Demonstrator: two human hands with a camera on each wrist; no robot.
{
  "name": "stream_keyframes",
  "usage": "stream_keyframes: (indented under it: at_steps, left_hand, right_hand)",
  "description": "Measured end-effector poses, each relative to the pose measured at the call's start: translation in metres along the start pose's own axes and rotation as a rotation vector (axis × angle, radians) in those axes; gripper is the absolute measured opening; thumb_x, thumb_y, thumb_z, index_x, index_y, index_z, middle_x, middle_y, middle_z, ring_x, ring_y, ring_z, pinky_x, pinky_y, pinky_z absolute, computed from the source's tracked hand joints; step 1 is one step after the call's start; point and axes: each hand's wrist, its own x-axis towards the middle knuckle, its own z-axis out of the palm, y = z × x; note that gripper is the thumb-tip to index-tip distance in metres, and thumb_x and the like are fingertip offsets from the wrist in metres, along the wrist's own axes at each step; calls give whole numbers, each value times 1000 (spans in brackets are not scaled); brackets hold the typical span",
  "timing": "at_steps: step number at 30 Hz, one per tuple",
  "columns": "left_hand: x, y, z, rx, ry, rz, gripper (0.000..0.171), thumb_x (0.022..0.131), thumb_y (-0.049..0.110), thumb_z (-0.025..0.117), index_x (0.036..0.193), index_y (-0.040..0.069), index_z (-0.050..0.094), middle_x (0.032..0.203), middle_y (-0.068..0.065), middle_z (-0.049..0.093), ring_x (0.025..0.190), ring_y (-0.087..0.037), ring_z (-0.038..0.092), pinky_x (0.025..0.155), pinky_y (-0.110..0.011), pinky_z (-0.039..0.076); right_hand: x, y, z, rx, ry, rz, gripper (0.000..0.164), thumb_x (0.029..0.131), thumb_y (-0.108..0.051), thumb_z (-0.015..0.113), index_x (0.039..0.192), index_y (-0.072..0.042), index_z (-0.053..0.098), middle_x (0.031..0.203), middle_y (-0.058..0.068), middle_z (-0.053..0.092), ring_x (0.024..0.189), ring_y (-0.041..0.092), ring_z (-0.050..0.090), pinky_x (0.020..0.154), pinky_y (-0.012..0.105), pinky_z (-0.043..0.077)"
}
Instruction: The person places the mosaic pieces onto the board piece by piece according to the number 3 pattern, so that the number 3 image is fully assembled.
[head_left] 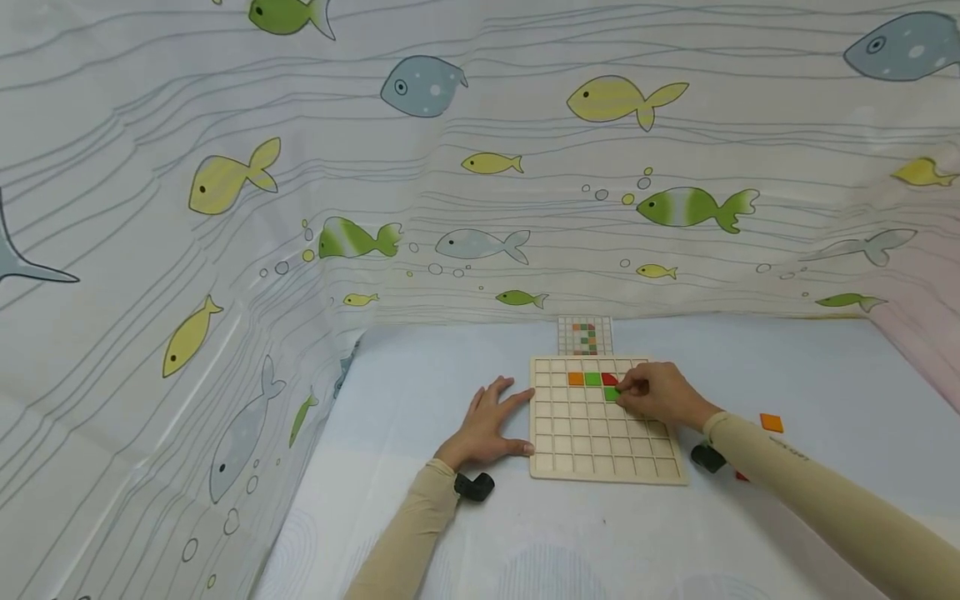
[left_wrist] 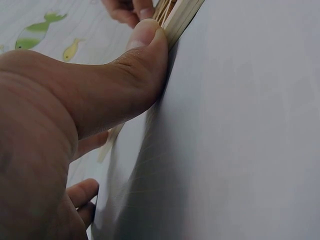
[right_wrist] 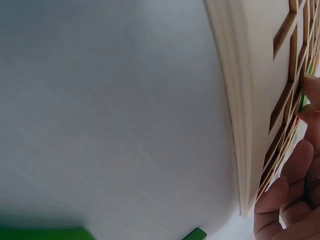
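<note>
A wooden grid board [head_left: 570, 433] lies flat on the table. In its upper rows sit an orange tile [head_left: 575, 379], a green tile [head_left: 592, 379] and a red tile [head_left: 609, 379], side by side. Below the red one, my right hand [head_left: 663, 392] pinches a second green tile [head_left: 611, 394] at its cell; the tile's thin edge shows between thumb and finger in the right wrist view. Whether it lies fully in the cell I cannot tell. With fingers spread, my left hand [head_left: 483, 425] rests against the board's left edge, its thumb [left_wrist: 145, 55] touching the side.
A small pattern card [head_left: 566, 337] with a printed grid of coloured squares lies behind the board. Right of it, an orange tile [head_left: 771, 422] and a partly hidden red piece [head_left: 742, 476] lie near the right forearm. Fish-printed cloth [head_left: 487, 200] hangs behind the table.
</note>
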Motion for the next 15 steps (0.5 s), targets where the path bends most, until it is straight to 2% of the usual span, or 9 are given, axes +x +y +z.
stream_keyframes:
  at_steps: [8, 15]
  left_hand:
    - [1, 0, -1, -5, 6, 4, 91, 86, 43, 88, 164, 22, 43, 174, -18, 21, 165, -36, 13, 134, -59, 4]
    - [-1, 0, 0, 4, -5, 3, 92, 86, 43, 88, 164, 22, 43, 174, -18, 21, 165, -36, 13, 134, -59, 4]
  right_hand:
    - [1, 1, 0, -19, 0, 8, 13, 90, -15, 85, 100, -8, 81, 78, -5, 64, 74, 12, 52, 64, 22, 46]
    - [-3, -4, 2, -97, 27, 11, 19, 90, -20, 86, 103, -6, 84, 76, -7, 64, 71, 11, 51, 62, 22, 44]
